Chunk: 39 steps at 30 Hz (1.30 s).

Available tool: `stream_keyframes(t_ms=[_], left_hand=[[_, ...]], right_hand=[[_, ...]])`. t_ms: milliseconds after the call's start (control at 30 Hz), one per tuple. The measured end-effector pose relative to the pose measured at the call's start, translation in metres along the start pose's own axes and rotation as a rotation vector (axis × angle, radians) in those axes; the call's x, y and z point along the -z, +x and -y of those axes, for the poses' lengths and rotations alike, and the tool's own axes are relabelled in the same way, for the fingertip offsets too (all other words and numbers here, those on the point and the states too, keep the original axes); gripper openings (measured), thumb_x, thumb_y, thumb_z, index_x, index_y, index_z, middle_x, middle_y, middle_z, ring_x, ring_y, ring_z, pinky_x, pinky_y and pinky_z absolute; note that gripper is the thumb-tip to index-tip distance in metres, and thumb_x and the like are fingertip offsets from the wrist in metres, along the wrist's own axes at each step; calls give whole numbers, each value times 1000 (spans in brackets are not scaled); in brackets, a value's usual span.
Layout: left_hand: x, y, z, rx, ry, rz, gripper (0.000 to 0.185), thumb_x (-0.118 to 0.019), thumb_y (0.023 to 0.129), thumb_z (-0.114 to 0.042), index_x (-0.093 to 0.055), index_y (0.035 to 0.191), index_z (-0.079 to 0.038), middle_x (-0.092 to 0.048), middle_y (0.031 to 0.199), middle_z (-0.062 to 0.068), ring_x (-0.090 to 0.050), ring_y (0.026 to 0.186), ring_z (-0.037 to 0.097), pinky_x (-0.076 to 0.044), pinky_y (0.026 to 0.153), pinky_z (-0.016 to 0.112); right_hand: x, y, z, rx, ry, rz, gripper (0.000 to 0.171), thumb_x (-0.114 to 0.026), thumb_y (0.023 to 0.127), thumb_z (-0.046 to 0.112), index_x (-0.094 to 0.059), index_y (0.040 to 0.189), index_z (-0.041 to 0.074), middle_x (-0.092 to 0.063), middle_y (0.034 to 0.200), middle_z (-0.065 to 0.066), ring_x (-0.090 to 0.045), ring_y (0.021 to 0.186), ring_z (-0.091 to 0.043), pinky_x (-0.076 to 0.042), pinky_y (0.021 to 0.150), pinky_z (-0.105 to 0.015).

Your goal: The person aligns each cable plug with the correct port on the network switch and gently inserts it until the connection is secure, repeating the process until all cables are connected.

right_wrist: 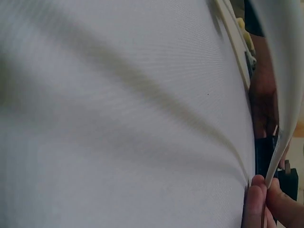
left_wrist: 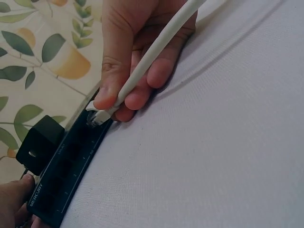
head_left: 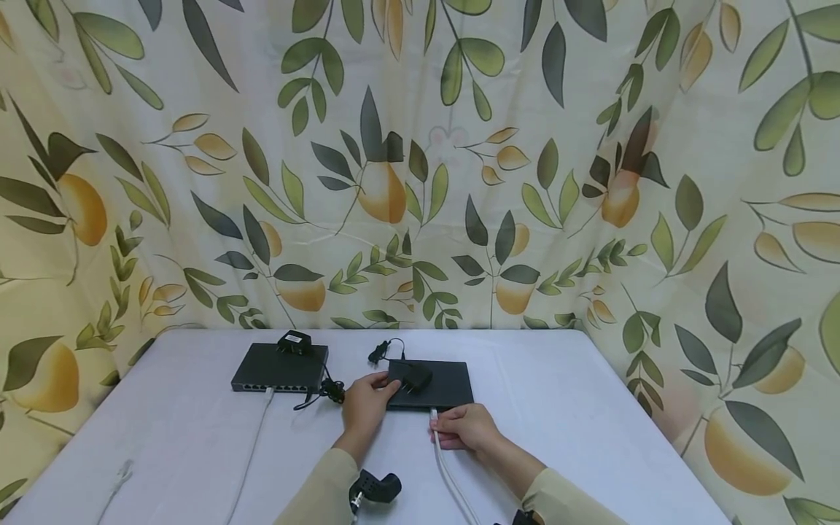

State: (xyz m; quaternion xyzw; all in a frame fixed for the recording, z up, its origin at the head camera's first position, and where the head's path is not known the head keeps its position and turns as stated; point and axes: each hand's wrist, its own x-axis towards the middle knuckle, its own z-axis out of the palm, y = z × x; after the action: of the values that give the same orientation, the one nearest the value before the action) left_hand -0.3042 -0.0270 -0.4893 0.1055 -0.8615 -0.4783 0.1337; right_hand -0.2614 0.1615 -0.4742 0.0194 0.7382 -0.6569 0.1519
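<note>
Plug-in step under way, I judge; right hand [head_left: 467, 429] pinches the white network cable [left_wrist: 156, 51] just behind its plug [left_wrist: 99, 115], which sits at a front port of the near black switch [head_left: 438, 385] on the table [head_left: 590, 408]; left hand [head_left: 364, 403] curls on the switch's left end, bracing it; next calls for a straight push until seated.

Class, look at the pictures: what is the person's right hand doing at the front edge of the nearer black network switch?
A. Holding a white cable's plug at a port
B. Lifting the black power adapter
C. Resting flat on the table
A: the right hand pinches the white cable with its plug at the front of the black switch.
</note>
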Motion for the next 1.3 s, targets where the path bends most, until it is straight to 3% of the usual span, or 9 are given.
stream_keyframes(t_ms=[500,800,1000,1300], left_hand=[[-1,6,1,16,-26,93,37,-73,75,-28,-66,110,-18,-66,95,-2,-60,92,17,-45,80,40],[-1,9,5,-20,-17,121,39,-72,75,-30,-65,112,-18,-66,94,-3,-61,81,11,-47,74,34],[-3,9,9,-69,-35,144,40,-72,75,-29,-64,113,-16,-66,93,-3,-61,80,9,-49,71,30],[0,12,10,-62,-64,140,39,-72,75,-29,-65,112,-17,-66,93,-1,-60,80,10,-50,66,27]], right_hand=[[-7,-2,0,15,16,-115,18,-67,78,1,-63,91,-10,-67,76,-15,-66,65,-23,-53,58,-30],[-12,-3,3,9,17,-175,18,-67,76,-2,-63,91,-11,-67,75,-15,-66,65,-24,-53,57,-29],[-13,0,-1,65,-35,-227,15,-67,76,-1,-63,88,-10,-66,73,-14,-65,61,-23,-53,54,-29],[-13,2,0,46,-17,-211,15,-67,77,0,-64,90,-9,-67,74,-13,-65,62,-22,-53,55,-27]])
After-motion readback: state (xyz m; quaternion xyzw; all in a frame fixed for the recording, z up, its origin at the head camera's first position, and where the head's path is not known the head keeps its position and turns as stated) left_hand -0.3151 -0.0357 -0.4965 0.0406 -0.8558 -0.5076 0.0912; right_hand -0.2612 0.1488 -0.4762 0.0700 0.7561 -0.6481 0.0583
